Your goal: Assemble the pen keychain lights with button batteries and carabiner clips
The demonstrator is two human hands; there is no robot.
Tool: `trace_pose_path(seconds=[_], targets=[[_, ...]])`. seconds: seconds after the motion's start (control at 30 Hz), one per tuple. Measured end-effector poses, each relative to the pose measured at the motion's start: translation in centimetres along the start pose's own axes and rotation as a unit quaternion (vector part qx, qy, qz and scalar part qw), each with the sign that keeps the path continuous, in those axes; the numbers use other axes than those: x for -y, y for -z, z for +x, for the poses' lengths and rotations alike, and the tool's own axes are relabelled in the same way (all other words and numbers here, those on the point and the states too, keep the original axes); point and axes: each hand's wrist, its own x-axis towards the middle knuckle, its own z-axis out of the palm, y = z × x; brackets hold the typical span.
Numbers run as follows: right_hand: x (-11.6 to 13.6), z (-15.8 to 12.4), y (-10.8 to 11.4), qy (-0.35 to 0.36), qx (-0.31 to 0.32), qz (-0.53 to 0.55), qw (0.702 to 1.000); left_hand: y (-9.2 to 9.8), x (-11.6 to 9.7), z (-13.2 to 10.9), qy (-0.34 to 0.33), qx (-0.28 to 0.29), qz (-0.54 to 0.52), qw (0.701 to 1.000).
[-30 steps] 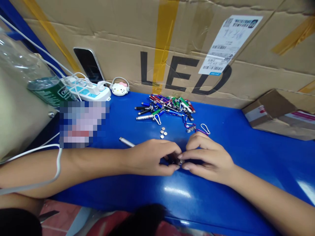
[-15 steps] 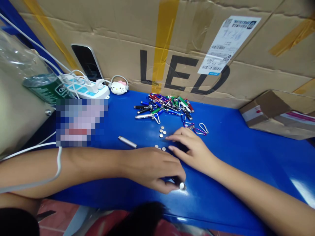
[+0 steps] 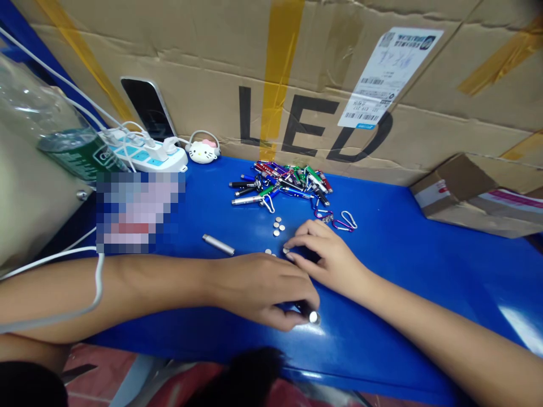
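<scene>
- While the heap of small pen lights sits toward the back of the blue table, the white power strip lies to its left, probably kept there so the cords leave the working space free.
- A silver tube rests alone, left of the heap and in front of it, perhaps set apart to be within easy reach; it is slim, smooth and metallic.
- The left hand, well in front of the heap, is curled around a dark tube, seemingly so that one end juts clear of the fingers. That end is round and shiny; the barrel is mostly hidden, and I cannot tell what fills the end.
- Loose button cells lie just in front of the heap, flat and silvery, others partly behind the left hand.
- The right hand, in front of the heap and slightly right, appears to pinch one button cell between thumb and forefinger, a fingertip hold that suits something so thin.
- A small carton stands well right of the heap.
</scene>
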Motion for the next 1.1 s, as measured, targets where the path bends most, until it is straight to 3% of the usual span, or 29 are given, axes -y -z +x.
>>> trace_pose_path(seconds=[0.1, 0.17, 0.3, 0.5, 1.1], targets=[[0.5, -0.3, 1.5, 0.008, -0.085, 0.026, 0.996, 0.1, 0.3, 0.0, 0.057, -0.024, -0.032, 0.998], [0.9, -0.6, 2.8, 0.022, -0.111, 0.018, 0.993, 0.2, 0.5, 0.1, 0.09, -0.046, -0.051, 0.994], [1.8, -1.3, 4.7, 0.084, -0.065, -0.008, 0.994, 0.3, 0.9, 0.1, 0.113, -0.085, -0.066, 0.988], [2.0, -1.5, 4.1, 0.145, 0.003, -0.041, 0.989, 0.3, 1.0, 0.0, 0.094, -0.087, -0.042, 0.991], [1.5, -1.5, 4.0, 0.163, 0.023, -0.043, 0.985, 0.4, 0.9, 0.2, 0.103, -0.091, -0.053, 0.989]])
